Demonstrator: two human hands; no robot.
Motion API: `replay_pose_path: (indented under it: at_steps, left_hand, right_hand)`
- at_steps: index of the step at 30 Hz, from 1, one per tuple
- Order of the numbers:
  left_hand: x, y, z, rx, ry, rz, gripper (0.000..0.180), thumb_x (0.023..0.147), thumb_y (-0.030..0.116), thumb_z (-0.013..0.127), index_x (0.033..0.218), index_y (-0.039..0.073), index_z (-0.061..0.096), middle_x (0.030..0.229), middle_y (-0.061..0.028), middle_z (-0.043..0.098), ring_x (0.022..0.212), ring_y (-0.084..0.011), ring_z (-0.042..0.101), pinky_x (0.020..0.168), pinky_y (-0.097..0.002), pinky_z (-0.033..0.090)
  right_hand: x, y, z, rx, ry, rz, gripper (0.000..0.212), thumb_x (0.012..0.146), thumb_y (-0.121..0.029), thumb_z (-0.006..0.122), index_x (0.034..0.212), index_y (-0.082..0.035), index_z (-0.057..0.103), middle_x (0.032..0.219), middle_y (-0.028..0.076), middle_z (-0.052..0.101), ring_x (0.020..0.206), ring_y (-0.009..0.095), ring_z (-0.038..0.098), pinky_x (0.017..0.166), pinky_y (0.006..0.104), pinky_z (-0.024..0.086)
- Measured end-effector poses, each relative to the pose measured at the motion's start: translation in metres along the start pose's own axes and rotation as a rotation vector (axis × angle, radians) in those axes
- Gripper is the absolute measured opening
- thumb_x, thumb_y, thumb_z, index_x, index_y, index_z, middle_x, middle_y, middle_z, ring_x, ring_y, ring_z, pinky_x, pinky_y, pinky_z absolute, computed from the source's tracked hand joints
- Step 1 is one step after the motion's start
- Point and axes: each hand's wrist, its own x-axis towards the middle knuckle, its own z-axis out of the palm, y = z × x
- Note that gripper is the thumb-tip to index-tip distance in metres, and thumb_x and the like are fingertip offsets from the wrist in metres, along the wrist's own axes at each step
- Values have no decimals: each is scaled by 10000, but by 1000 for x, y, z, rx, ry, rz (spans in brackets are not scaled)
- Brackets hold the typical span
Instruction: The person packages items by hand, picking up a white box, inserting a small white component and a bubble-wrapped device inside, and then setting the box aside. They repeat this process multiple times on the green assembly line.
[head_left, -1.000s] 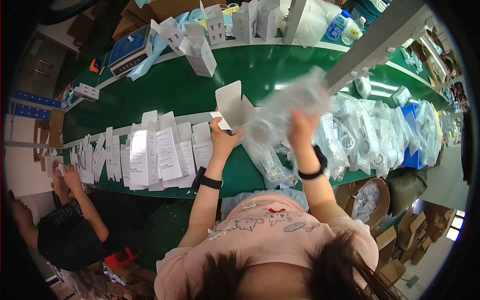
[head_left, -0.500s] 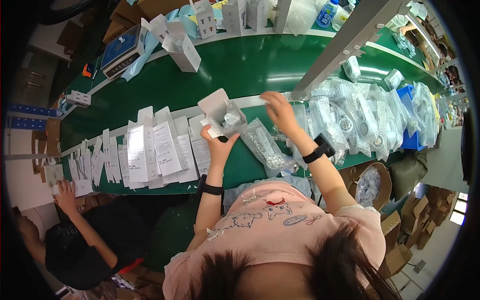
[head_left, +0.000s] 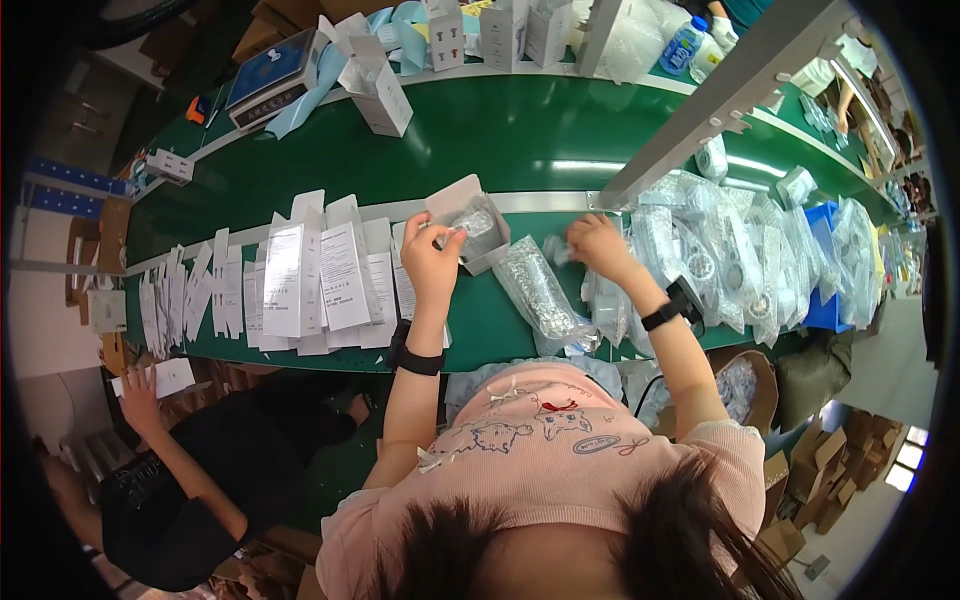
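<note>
In front of me stands an open white box (head_left: 487, 249), its lid flap (head_left: 455, 196) raised at the back and clear plastic wrapping inside. My left hand (head_left: 430, 258) is closed at the box's left edge, thumb and forefinger pinched together there. Right of the box, my right hand (head_left: 600, 247) has its fingers curled around a small clear plastic packet (head_left: 556, 248), its contents too blurred to make out. Between the hands and my body lies a long bubble-wrap pouch (head_left: 537, 290), touched by neither hand.
Flat white cartons (head_left: 343, 280) stand in a row on the left. Bubble-wrapped parts (head_left: 700, 250) are heaped on the right by a blue bin (head_left: 824, 262). A grey metal post (head_left: 720, 110) slants across the bench. At lower left, a co-worker's hand (head_left: 140, 400) touches a white carton.
My left hand has come up from beneath the box to its left edge. The box sits lower against the bench. My right hand has dropped and now holds a small clear packet.
</note>
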Motion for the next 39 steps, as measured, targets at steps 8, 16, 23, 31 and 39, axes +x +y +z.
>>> replay_pose_path:
  at_steps: [8, 16, 23, 31, 39]
  left_hand:
    - [14, -12, 2, 38, 108, 68, 163, 582, 86, 708, 664, 3, 595, 828, -101, 591, 736, -260, 577, 650, -293, 435]
    - [19, -21, 9, -43, 122, 83, 168, 575, 62, 699, 672, -4, 577, 804, -111, 586, 754, -266, 573, 667, -305, 436]
    - [7, -32, 8, -220, 74, 99, 152, 609, 45, 680, 644, 8, 537, 763, -108, 558, 727, -249, 553, 652, -290, 427]
    - [-32, -46, -21, -536, 317, -3, 476, 723, 41, 591, 1138, -2, 362, 1190, -206, 379, 1067, -320, 427, 887, -383, 365]
    - [-64, -74, -11, 996, -301, 114, 728, 694, 214, 649, 1281, 1, 274, 1346, -240, 183, 1232, -401, 185, 954, -551, 214]
  right_hand:
    - [46, -116, -37, 1226, 745, 73, 268, 675, 48, 622, 915, -49, 552, 852, 115, 567, 789, 290, 584, 641, 292, 493]
    - [73, -106, -12, 150, 571, -555, 236, 676, -150, 655, 889, -62, 607, 985, 78, 514, 916, 277, 541, 773, 396, 453]
    - [63, -131, -11, -152, 390, -390, 261, 683, -286, 619, 533, -73, 606, 1033, 76, 479, 1178, 296, 306, 976, 513, 223]
    - [59, -103, 15, 495, 519, -243, 667, 563, -209, 739, 1161, -79, 473, 1198, 118, 424, 1227, 325, 256, 1013, 466, 207]
    - [112, -49, 38, 853, 147, -19, 908, 495, -50, 769, 1284, -37, 319, 1231, 142, 436, 1141, 261, 423, 958, 331, 339]
